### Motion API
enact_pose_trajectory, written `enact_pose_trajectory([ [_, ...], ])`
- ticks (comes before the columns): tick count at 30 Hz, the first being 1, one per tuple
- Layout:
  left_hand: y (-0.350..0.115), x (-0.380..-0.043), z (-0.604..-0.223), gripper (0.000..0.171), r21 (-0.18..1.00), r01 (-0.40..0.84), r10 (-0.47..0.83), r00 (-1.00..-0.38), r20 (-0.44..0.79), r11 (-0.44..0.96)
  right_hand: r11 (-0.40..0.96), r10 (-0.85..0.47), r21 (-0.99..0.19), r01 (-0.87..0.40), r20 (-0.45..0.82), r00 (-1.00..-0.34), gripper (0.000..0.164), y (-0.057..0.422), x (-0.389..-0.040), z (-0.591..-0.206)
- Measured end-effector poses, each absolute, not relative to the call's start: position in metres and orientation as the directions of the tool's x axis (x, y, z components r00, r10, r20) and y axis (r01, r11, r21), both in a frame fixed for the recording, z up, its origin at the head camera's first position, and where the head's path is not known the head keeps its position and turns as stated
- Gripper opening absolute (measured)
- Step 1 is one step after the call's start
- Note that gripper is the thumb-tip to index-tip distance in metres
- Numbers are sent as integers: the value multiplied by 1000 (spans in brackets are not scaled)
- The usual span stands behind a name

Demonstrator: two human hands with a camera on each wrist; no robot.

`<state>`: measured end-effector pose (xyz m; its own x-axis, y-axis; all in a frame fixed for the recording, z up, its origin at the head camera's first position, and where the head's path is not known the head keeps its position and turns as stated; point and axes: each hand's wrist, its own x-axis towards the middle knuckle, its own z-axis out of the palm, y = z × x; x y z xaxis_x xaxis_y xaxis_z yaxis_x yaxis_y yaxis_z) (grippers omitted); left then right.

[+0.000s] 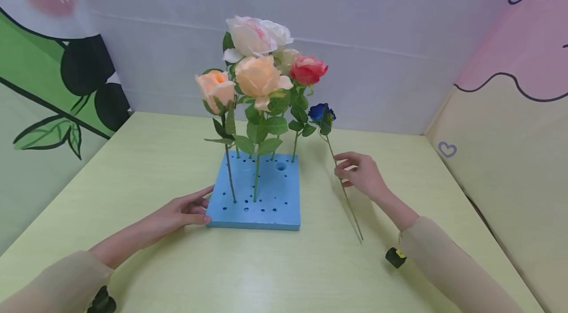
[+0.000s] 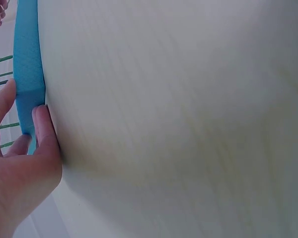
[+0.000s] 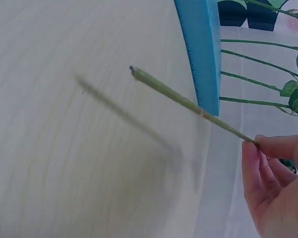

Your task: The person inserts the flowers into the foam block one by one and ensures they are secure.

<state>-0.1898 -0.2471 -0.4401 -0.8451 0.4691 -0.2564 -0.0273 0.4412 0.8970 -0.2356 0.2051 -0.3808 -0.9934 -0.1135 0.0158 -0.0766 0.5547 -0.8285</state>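
Note:
My right hand (image 1: 361, 173) pinches the thin stem of a blue artificial rose (image 1: 323, 113) between thumb and fingers, to the right of a blue foam board (image 1: 290, 190). The flower points up and away while the stem slants down toward me. In the right wrist view, the cut stem end (image 3: 139, 74) hangs over the table, apart from its shadow. My left hand (image 1: 188, 210) lies against the board's left edge, its fingers and thumb touching the side near the front corner. Stuck upright in the board are several roses, including peach ones (image 1: 259, 76), a red one (image 1: 309, 69) and a pale pink one (image 1: 250, 36).
Small holes and one larger hole (image 1: 281, 166) dot the board's top. The pale wooden table (image 1: 146, 165) is bordered by a plain curtain (image 1: 377, 56) behind and cartoon-printed panels on both sides. Black wrist devices sit beneath both sleeves (image 1: 428, 241).

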Motion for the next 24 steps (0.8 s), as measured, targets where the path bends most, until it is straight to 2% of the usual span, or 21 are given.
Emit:
enact_pose_trajectory([
  [9,-248,-189,-441,83,902,-21,474,-845,-246,431,434,-73,-889,-149,130,-989,39,204,-225,-351],
  [24,-247,-189,-440,84,900,-25,469,-847,-250,435,338,1,-871,-358,380,-925,36,190,-209,-317],
])
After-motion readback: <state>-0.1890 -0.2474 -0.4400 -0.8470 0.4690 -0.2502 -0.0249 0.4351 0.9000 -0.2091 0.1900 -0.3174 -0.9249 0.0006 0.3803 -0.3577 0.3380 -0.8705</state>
